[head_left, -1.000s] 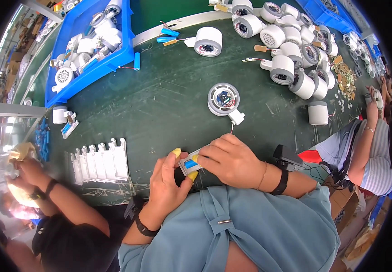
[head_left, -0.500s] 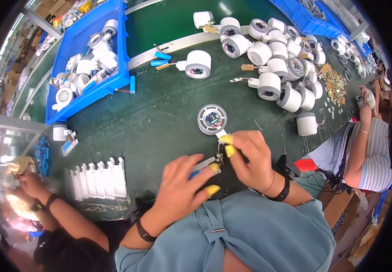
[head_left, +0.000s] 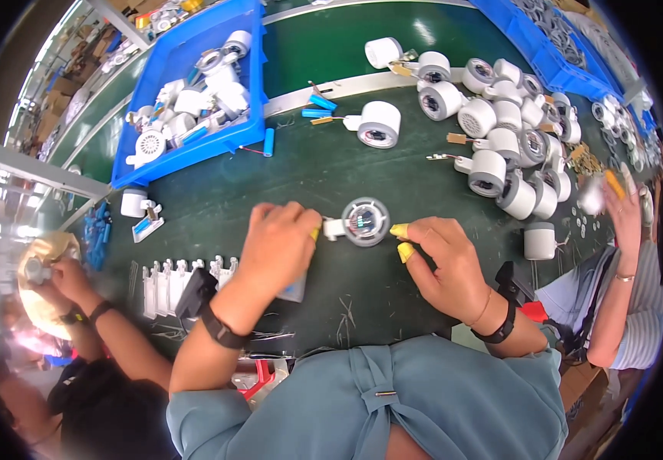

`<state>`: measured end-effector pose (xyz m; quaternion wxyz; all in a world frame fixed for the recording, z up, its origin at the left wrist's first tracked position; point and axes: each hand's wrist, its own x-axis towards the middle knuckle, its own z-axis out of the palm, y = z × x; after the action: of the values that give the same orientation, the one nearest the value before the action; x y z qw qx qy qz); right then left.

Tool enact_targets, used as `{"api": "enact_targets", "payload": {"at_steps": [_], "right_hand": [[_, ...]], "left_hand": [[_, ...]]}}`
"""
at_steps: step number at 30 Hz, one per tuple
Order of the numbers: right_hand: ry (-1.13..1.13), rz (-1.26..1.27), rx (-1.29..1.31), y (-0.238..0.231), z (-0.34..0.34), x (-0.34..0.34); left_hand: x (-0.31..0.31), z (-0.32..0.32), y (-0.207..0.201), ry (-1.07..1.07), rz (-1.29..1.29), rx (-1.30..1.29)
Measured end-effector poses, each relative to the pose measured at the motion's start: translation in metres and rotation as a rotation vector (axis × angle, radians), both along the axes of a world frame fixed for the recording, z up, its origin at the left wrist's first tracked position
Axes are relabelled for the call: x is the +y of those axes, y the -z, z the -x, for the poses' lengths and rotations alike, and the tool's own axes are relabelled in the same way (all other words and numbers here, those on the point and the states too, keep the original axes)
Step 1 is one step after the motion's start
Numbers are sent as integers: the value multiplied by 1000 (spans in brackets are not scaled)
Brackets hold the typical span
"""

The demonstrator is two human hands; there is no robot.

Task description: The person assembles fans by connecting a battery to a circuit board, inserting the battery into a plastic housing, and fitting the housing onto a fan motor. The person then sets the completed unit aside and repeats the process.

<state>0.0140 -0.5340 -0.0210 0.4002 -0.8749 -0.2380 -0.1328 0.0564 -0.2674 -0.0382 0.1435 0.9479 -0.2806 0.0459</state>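
A round white housing with a grey rim [head_left: 378,205] lies on the green bench in front of me, a circuit board showing inside it. Its short white neck [head_left: 334,228] points left, toward my left hand [head_left: 279,241]. That hand is closed with its fingertips turned down beside the neck; what they pinch is hidden. Below its palm a pale handle shell with some blue on it [head_left: 294,288] shows in part. Yellow covers wrap the fingertips of my right hand [head_left: 448,264], which is open, thumb and forefinger apart, just right of the housing.
Similar white housings [head_left: 488,170] crowd the right side. A blue bin [head_left: 193,153] of parts stands far left, with blue cylindrical cells [head_left: 269,142] beside it. White handle shells [head_left: 164,287] stand in a row at left. Co-workers' hands [head_left: 624,211] work at both sides.
The housing has turned, so its neck points left rather than toward me. My left hand has moved up and left beside the neck; my right hand has let go of the neck.
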Motion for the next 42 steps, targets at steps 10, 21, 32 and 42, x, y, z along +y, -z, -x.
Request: {"api": "enact_targets", "payload": {"at_steps": [10,21,32,42], "right_hand": [[-105,99,19,5,-15,18],[251,-30,253,34,-151,102],[242,-140,305,75,-123,67],[38,-964,1145,37,-10,7]], "left_hand": [[118,-22,-25,-635,-582,59],[73,45,-26,-306,-179,-54],[31,-81,42,-569,79,-185],[12,20,1,-237,791,105]]}}
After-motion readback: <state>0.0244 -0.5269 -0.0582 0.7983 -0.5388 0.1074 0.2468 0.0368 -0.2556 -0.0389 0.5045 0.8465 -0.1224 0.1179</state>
